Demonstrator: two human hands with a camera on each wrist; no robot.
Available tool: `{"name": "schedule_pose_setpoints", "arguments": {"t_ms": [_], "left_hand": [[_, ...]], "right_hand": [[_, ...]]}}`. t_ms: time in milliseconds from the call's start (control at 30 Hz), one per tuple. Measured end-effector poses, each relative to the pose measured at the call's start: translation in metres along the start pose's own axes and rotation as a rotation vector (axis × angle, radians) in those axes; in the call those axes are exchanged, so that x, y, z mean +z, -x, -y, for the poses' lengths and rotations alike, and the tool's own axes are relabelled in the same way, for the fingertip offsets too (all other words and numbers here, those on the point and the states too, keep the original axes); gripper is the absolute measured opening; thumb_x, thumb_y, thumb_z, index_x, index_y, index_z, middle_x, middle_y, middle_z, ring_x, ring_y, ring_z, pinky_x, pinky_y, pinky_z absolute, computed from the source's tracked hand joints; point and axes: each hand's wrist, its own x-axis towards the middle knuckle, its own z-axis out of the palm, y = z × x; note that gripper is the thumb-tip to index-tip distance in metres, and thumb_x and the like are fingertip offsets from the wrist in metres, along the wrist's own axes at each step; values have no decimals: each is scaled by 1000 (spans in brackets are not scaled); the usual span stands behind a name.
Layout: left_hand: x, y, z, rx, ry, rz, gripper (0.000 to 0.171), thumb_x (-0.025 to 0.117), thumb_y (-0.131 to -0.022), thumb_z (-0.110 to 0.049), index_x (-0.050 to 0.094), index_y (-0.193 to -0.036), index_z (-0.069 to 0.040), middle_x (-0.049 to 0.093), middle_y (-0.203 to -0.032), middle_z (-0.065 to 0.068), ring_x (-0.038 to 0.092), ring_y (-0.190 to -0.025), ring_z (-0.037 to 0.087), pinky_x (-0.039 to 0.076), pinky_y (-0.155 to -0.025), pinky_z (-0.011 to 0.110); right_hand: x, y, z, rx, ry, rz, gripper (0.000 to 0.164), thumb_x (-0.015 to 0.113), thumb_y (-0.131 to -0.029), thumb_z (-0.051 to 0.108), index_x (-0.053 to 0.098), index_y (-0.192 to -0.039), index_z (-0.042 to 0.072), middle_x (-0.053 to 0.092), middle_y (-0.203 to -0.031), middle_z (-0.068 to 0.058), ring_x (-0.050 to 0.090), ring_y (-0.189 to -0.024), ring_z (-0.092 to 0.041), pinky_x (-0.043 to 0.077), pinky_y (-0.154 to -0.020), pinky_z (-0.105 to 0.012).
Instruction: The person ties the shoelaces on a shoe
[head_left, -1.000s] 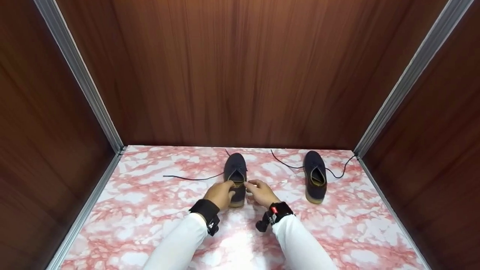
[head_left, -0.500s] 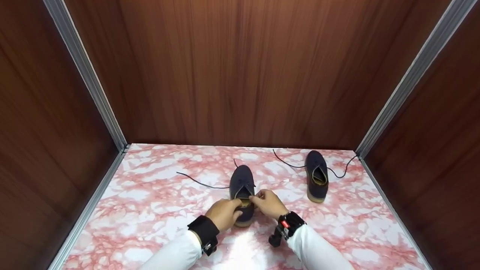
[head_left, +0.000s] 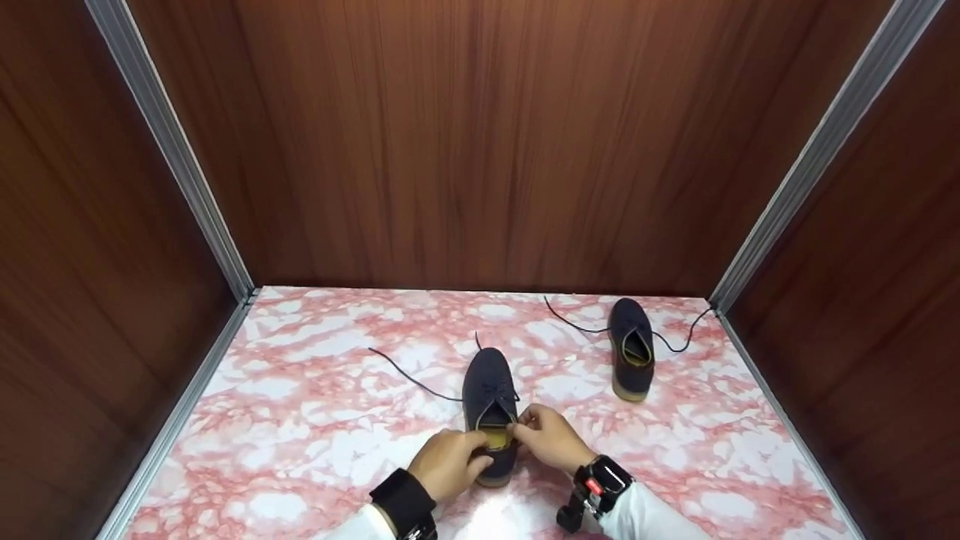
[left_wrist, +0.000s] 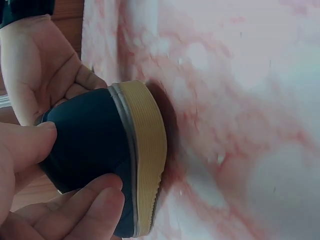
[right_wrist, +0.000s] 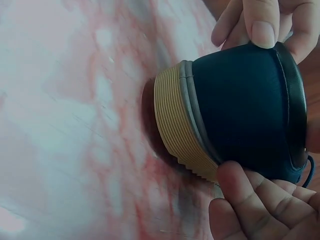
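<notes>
Both hands have hold of a dark navy lace-up shoe, its toe pointing away from me. My left hand grips the left side of its opening near the heel. On the opposite side my right hand pinches the rim. In the left wrist view, the left thumb lies on the upper edge of the heel and the fingers along its side. A ridged tan sole shows in the right wrist view. One loose shoelace trails out to the left; a short end sticks out past the toe.
A matching shoe stands at the back right, laces spread to both sides. The red-and-white marbled tabletop is enclosed by brown wood-grain panels with grey metal corner posts.
Both hands and the shoe they hold have come closer to me and slightly to the right, the lace trailing behind. The other shoe stays in its place.
</notes>
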Motion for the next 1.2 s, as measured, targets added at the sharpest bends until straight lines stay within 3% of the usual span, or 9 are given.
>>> {"name": "schedule_pose_setpoints", "arguments": {"t_ms": [233, 400, 533, 633, 767, 867, 1033, 1200], "left_hand": [[1, 8, -4, 10, 12, 6, 17, 80, -90, -30, 76, -102, -18, 78, -89, -3, 70, -78, 11, 52, -69, 30], [-4, 6, 0, -23, 99, 21, 23, 78, -92, -34, 76, -107, -17, 74, -83, -7, 60, -70, 3, 47, -64, 24], [-10, -2, 11, -117, 234, 58, 28, 72, -96, -42, 71, -106, -16, 69, -75, -9, 54, -63, 0, 45, -59, 22], [-14, -11, 21, -198, 275, 64, 28, 65, -101, -45, 68, -96, -18, 63, -68, -10, 52, -58, 2, 44, -56, 23], [-15, -25, 31, -296, 278, 78, 41, 55, -105, -47, 68, -83, -15, 64, -68, -5, 56, -61, 8, 47, -61, 29], [-13, -33, 38, -362, 298, 127, 52, 49, -107, -49, 72, -85, -9, 71, -74, 1, 62, -68, 12, 53, -72, 36], [-7, -45, 43, -438, 265, 180, 58, 43, -108, -53, 71, -86, -8, 69, -71, 4, 65, -69, 18, 55, -78, 39], [0, -56, 41, -495, 218, 150, 57, 44, -107, -53, 70, -85, -8, 72, -81, 12, 68, -77, 23, 55, -78, 41]], "right_hand": [[-1, 10, -5, -5, -28, 12, 23, 71, -93, 28, 62, -92, 8, 62, -72, 4, 67, -67, -16, 49, -59, -24], [-3, 12, -8, 0, -55, 23, 25, 71, -92, 30, 62, -94, 7, 64, -74, 1, 70, -68, -19, 53, -60, -26], [-6, 12, -9, 35, -150, 67, 30, 69, -97, 34, 62, -99, 4, 72, -81, -5, 76, -73, -30, 62, -66, -39], [-9, 9, -8, 71, -213, 95, 39, 61, -103, 42, 63, -103, 3, 75, -83, -7, 77, -75, -31, 63, -69, -44], [-12, -1, -10, 124, -262, 88, 52, 49, -108, 50, 65, -107, 1, 75, -80, -7, 75, -70, -26, 62, -65, -41], [-12, -9, -11, 164, -282, 59, 54, 47, -108, 50, 66, -108, 0, 74, -76, -6, 73, -65, -21, 61, -63, -36], [-8, -22, -11, 221, -301, 30, 52, 53, -106, 50, 68, -110, 0, 70, -70, -3, 67, -58, -14, 60, -59, -31], [-5, -31, -12, 246, -368, 43, 39, 61, -104, 43, 65, -103, 4, 66, -70, -1, 66, -57, -11, 62, -63, -33]]}}
